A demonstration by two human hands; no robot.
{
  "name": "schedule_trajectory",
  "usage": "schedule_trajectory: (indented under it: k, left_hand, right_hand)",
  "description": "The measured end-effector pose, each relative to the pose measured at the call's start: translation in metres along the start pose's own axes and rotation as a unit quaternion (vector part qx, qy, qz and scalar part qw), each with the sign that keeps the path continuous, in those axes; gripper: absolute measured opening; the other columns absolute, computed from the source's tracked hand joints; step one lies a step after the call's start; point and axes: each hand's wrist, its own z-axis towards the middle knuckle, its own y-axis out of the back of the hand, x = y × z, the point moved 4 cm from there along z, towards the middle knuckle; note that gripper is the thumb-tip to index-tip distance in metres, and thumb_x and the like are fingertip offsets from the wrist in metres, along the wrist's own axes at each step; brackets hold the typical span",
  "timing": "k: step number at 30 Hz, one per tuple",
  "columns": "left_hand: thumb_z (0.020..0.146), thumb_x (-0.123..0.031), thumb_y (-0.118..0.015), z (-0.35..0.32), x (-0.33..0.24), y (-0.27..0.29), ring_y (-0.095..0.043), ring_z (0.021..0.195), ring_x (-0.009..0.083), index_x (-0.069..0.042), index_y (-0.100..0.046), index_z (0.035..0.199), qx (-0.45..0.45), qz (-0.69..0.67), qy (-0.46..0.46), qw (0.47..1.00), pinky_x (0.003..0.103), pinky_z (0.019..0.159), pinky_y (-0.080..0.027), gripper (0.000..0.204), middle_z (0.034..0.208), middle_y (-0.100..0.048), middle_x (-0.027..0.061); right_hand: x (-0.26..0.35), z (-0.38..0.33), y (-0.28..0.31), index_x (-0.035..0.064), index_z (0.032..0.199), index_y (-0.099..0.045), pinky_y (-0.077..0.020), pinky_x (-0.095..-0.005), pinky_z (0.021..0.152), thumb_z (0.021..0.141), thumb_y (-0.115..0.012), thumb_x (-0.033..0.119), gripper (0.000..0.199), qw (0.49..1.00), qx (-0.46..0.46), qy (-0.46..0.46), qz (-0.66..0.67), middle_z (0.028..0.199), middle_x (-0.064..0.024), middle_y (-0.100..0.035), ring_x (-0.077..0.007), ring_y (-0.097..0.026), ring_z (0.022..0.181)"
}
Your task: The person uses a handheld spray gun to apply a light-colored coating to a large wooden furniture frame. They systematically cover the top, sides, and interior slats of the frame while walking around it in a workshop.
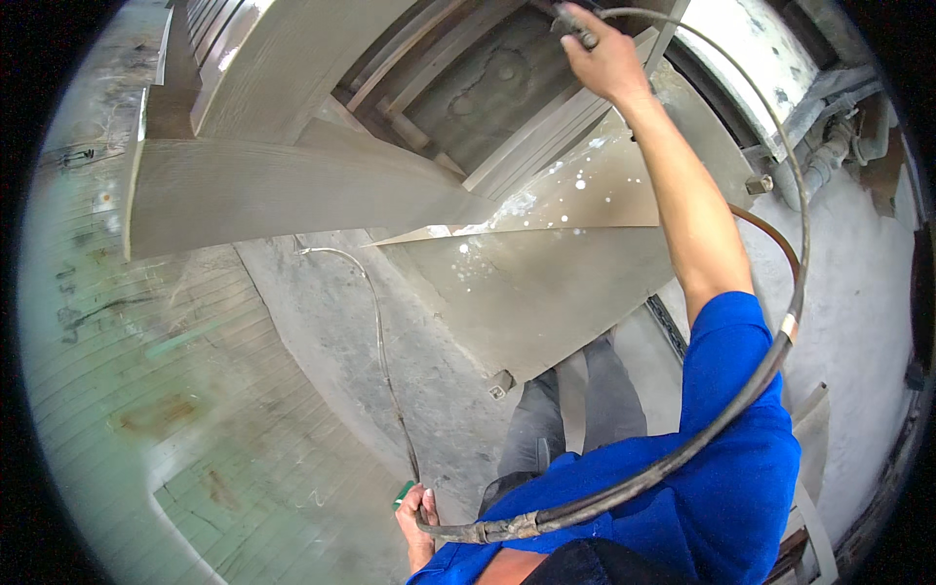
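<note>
- The left hand (417, 515) is hanging low beside the person's hip, its fingers closing around the near end of the thick dark hose (673, 458), right where a taped joint sits; a small green thing (403, 494) is showing just beside the hand, too hidden to identify.
- From that grip, the hose is arching up across the blue sleeve (731, 390) and on past the raised arm.
- A thin pale line (380, 341) is trailing away from the left hand across the concrete floor (322, 322).
- Beyond the hose's arch, a wet, splashed metal panel (546, 283) is leaning over the grey trouser legs.
- Farthest along the hose, the right hand (603, 57) is reaching up with fingers wrapping tight around the dark nozzle (573, 27) at the hose's far end, inside the ribbed metal frame (458, 78).
</note>
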Motion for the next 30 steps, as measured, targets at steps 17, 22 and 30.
schedule_trajectory:
  k: [17,22,30]
  left_hand:
    - [0.095,-0.013,-0.069,-0.081,-0.068,-0.045,-0.074,0.096,0.0404,0.004,-0.069,0.088,-0.053,-0.004,0.022,0.998,0.044,0.086,-0.057,0.019,0.096,-0.075,0.0257]
    - [0.094,-0.014,-0.07,-0.088,-0.072,-0.044,-0.075,0.097,0.0388,0.004,-0.07,0.09,-0.093,-0.054,0.021,0.994,0.043,0.086,-0.057,0.018,0.092,-0.074,0.0255]
    - [0.095,-0.015,-0.069,-0.066,-0.061,-0.032,-0.075,0.097,0.0375,0.003,-0.07,0.088,-0.086,-0.049,0.052,0.994,0.043,0.084,-0.057,0.019,0.094,-0.074,0.0255]
  right_hand:
    - [0.054,-0.034,-0.092,0.0168,0.133,-0.068,-0.055,-0.0422,0.097,0.09,-0.067,0.028,0.044,0.973,0.157,0.028,0.164,0.114,-0.0172,-0.074,-0.0373,-0.069,0.11]
    - [0.006,0.018,-0.058,0.0216,0.134,-0.067,-0.0565,-0.0448,0.094,0.087,-0.067,0.023,0.047,0.998,0.023,-0.012,0.056,0.111,-0.0201,-0.073,-0.0396,-0.069,0.108]
    - [-0.022,0.036,0.009,0.022,0.146,-0.057,-0.0516,-0.0441,0.103,0.091,-0.064,0.028,0.055,0.995,-0.06,-0.076,-0.004,0.118,-0.0244,-0.071,-0.041,-0.066,0.117]
